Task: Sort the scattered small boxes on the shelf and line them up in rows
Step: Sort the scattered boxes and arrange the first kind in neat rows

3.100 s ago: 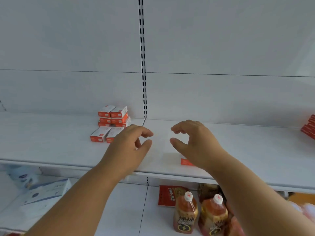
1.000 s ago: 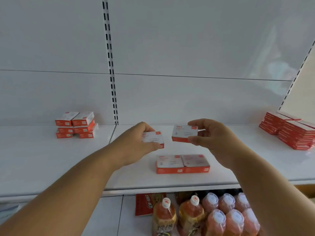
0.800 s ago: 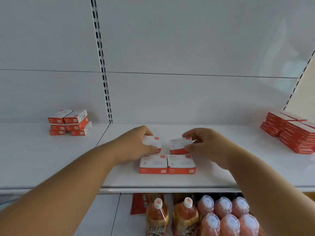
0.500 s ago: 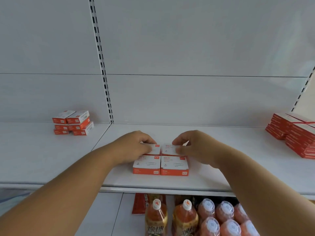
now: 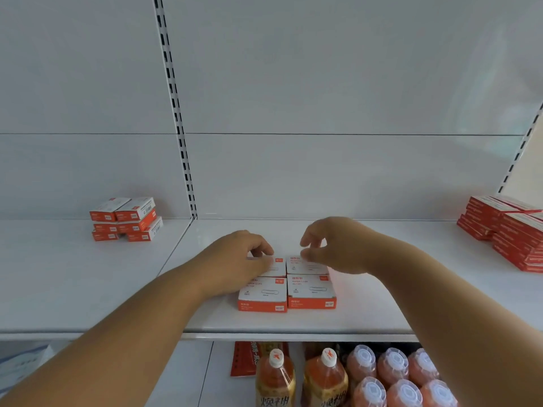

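On the shelf (image 5: 382, 315) I have four small boxes in a two-by-two block: two in the near row (image 5: 286, 295), two in the far row (image 5: 293, 264), edges touching so the rows read straight. My left hand (image 5: 235, 259) rests curled on the far-left box (image 5: 277, 265), thumb and fingers pinching its sides, seemingly squaring it against its neighbour. My right hand (image 5: 332, 245) hovers just above the far-right box (image 5: 307, 265), fingers loosely curled and holding nothing. More boxes wait in a stack far left (image 5: 126, 218) and a pile far right (image 5: 505, 230).
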`<control>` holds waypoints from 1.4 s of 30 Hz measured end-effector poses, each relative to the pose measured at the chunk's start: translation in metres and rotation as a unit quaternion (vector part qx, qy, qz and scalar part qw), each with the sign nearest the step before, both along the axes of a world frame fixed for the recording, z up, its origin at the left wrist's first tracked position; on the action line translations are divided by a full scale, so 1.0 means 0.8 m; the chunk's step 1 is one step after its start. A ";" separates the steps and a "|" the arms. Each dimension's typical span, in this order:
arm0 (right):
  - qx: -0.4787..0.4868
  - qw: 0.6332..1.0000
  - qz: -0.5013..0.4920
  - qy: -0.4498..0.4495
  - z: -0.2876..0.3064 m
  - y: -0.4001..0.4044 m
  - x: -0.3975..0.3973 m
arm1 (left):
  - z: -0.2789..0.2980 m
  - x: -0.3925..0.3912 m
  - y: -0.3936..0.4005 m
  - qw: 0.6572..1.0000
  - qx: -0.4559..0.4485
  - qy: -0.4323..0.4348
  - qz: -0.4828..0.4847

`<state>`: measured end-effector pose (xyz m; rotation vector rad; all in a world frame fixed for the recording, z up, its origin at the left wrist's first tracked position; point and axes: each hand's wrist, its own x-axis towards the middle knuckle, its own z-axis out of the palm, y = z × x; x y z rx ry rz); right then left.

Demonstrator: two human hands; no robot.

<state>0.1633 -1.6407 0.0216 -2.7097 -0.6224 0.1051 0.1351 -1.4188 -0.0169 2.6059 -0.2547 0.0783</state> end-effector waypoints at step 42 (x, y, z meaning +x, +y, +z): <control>0.649 0.727 -0.120 0.193 0.010 0.385 -0.003 | 0.032 0.019 0.346 0.817 -0.549 -0.092 0.152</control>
